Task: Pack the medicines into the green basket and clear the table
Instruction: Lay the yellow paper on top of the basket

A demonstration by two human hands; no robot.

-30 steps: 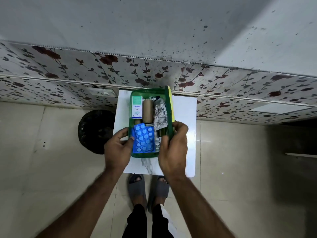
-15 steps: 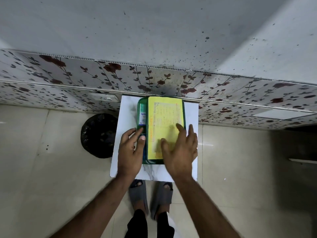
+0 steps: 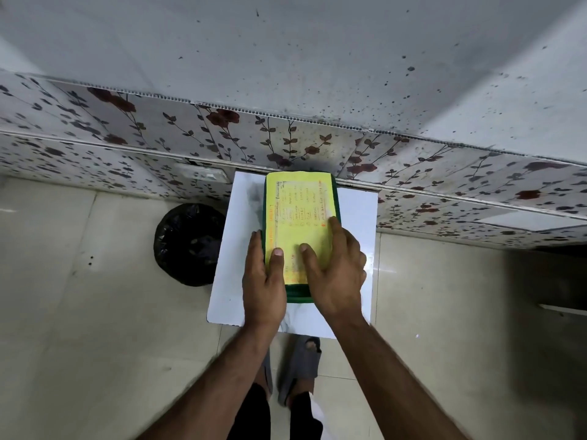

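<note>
The green basket (image 3: 298,295) stands on the small white table (image 3: 355,217). A yellow printed card (image 3: 300,211) lies flat over its top and hides the medicines inside. My left hand (image 3: 265,277) rests along the basket's left side with the thumb pressed on the card. My right hand (image 3: 333,268) lies flat on the card's near right part, fingers spread, thumb on the card.
A black-lined waste bin (image 3: 187,244) stands on the floor left of the table. A floral-patterned wall (image 3: 222,131) runs just behind the table. My feet in grey slippers (image 3: 301,363) are under the table's near edge. Tiled floor lies to both sides.
The yellow card, standing at the basket's right side one second ago, now lies flat over the basket. Both hands moved from the basket's edges onto the card.
</note>
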